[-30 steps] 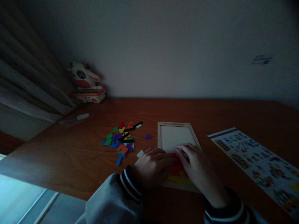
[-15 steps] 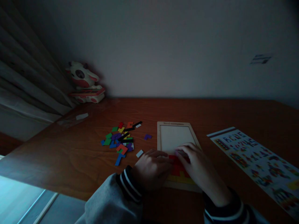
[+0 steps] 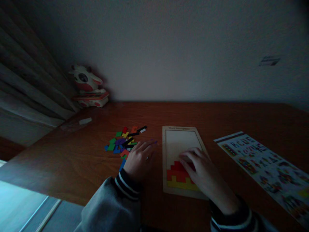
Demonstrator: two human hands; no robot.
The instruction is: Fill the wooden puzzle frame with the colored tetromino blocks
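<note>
A wooden puzzle tray (image 3: 164, 151) lies in front of me, its lower part filled with yellow pieces (image 3: 181, 185) and red pieces (image 3: 178, 175). Over the tray's right side is my right hand (image 3: 199, 166), thumb and fingertips drawn together at the top edge of the red pieces. Whatever is between those fingertips is too dark to make out. My left hand (image 3: 140, 161) is left of the tray, fingers stretched out over the table. Its fingertips are at a purple piece (image 3: 155, 141), mostly covered by them; I see no piece held in this hand.
A pile of coloured puzzle pieces (image 3: 118, 141) lies to the left, partly behind my left hand. On the right is a printed pattern sheet (image 3: 258, 167). A cow-shaped toy keyboard (image 3: 90, 96) stands at the back left beside a curtain (image 3: 31, 74).
My left hand has left the tray and moved left and away from me to the purple piece. More of the red and yellow pieces now shows. My right hand has barely moved.
</note>
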